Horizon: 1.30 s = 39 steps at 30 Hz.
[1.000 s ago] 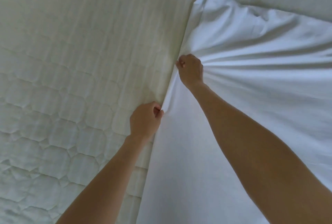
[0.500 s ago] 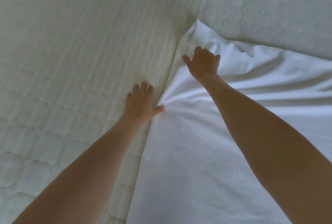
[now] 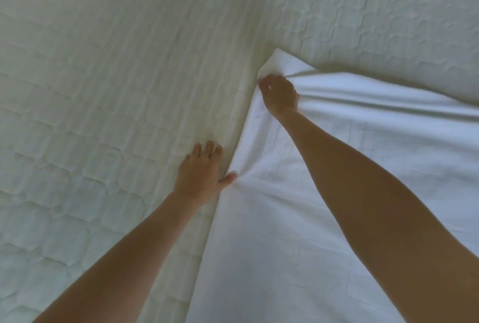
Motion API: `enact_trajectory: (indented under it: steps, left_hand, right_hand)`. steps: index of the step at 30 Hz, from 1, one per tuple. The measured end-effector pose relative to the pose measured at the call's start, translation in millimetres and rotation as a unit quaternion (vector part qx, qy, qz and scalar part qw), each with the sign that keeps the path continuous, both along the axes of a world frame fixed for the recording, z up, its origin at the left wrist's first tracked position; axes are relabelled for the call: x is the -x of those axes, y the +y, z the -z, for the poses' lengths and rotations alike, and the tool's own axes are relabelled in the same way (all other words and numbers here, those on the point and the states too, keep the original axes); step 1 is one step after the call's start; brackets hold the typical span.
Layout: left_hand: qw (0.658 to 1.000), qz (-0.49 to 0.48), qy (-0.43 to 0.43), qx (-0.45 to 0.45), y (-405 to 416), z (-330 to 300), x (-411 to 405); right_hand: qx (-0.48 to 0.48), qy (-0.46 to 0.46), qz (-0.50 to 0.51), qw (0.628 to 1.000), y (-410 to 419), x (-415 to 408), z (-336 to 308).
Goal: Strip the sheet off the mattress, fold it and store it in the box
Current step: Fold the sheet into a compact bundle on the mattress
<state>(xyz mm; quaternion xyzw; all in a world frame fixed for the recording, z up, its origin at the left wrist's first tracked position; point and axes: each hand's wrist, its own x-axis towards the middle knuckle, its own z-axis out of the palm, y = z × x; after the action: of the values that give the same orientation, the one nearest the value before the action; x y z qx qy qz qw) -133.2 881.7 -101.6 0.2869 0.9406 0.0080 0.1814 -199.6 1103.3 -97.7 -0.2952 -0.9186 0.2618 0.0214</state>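
Right hand: my right hand (image 3: 278, 94) is clenched on the sheet (image 3: 324, 193), fingers curled round a bunch of cloth just below its far corner, with creases running out from the grip toward the right
Left hand: my left hand (image 3: 201, 172) lies flat and released on the mattress (image 3: 103, 89), fingers straight, thumb tip touching the sheet's left edge; it grips nothing
Sheet: white, loose and drawn into a slack wedge over the right half of the view, its pointed corner just beyond my right knuckles, its left edge running down between my 2 forearms
Mattress: quilted, pale, already bare on the left and beyond the corner
Box: not in view
Step in hand: I judge this as the end of stripping and the start of folding, gathering the freed corner
Next move: it calls for my left hand to take hold of the edge under its thumb, so that both hands can lift the cloth without dragging or twisting it
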Motion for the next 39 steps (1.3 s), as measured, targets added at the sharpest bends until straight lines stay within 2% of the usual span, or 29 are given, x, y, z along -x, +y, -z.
enact_trajectory:
  steps: [3,5,8,11,12,17,21,24,26,28,30,32,34,37,39]
  left_hand:
    - [0.996,-0.021,0.077,-0.037,17,-12,23]
    - [0.995,-0.026,0.073,-0.065,41,-6,41]
    - [0.999,-0.029,0.013,-0.016,66,19,63]
    - [0.999,-0.02,0.025,0.001,69,39,71]
    - [0.999,-0.016,0.028,0.0,69,40,71]
    - [0.998,-0.019,0.054,-0.012,66,47,65]
    - [0.993,-0.017,0.095,-0.067,59,62,63]
    - [0.991,-0.006,0.101,-0.085,59,66,66]
    - [0.991,-0.009,0.095,-0.095,58,65,71]
    - [0.991,-0.013,0.074,-0.113,58,62,73]
    - [0.99,-0.026,0.059,-0.128,59,57,74]
    - [0.987,-0.049,0.046,-0.144,61,48,74]
    - [0.973,-0.081,0.039,-0.211,63,33,66]
    - [0.943,-0.157,-0.028,-0.293,64,11,43]
    - [0.948,-0.153,-0.092,-0.263,64,3,20]
  right_hand:
    - [-0.024,0.046,-0.009,0.999,12,4,-9]
    - [-0.059,0.045,-0.006,0.997,26,18,-18]
    - [-0.085,-0.024,0.005,0.996,50,42,-17]
    - [-0.121,-0.113,-0.022,0.986,69,60,-6]
    - [-0.132,-0.105,-0.038,0.985,73,64,-4]
    - [-0.083,0.061,-0.079,0.992,74,79,1]
    - [-0.022,0.087,-0.116,0.989,71,69,23]
    - [0.057,0.147,-0.143,0.977,60,50,30]
    - [0.021,0.167,-0.172,0.971,44,29,31]
    - [-0.093,0.127,-0.18,0.971,29,-10,34]
    - [-0.161,0.067,-0.175,0.969,9,-57,34]
    - [-0.164,-0.009,-0.146,0.976,-8,-95,40]
    - [-0.143,-0.064,-0.124,0.98,-17,-120,47]
    - [-0.097,-0.033,-0.165,0.981,-14,-136,41]
    - [-0.107,0.016,-0.173,0.979,-11,-156,34]
